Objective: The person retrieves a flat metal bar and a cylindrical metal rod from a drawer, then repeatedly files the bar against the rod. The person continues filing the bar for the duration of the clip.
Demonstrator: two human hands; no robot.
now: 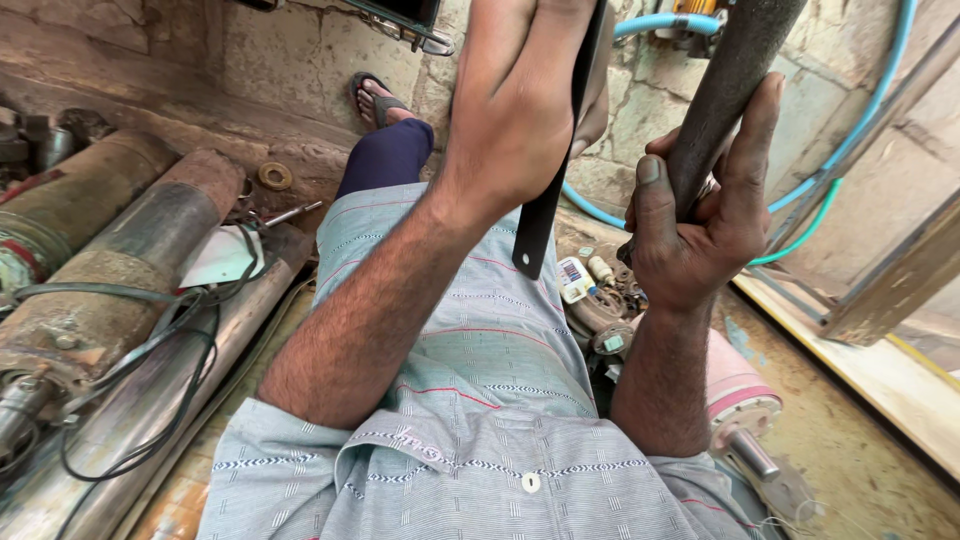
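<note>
My left hand [515, 100] is raised in front of me, fingers closed around a flat black bar [543, 210] that hangs down past my wrist. My right hand [700, 215], stained with grease, grips a thick dark round pipe [735, 75] that slants up to the top right. The two hands are close together but apart. Below them are my grey striped shirt [480, 400] and my dark trouser leg [385, 155] with a sandalled foot [375, 100] stretched out on the ground.
Long rusty metal cylinders [120, 260] with black cables [150, 380] lie at the left. Small parts and a washer [275, 176] litter the dirt floor. A pink-and-white cylinder with a shaft [740, 400] sits under my right arm. Blue and green hoses [850, 140] run along the stone wall; a wooden frame [890, 290] stands right.
</note>
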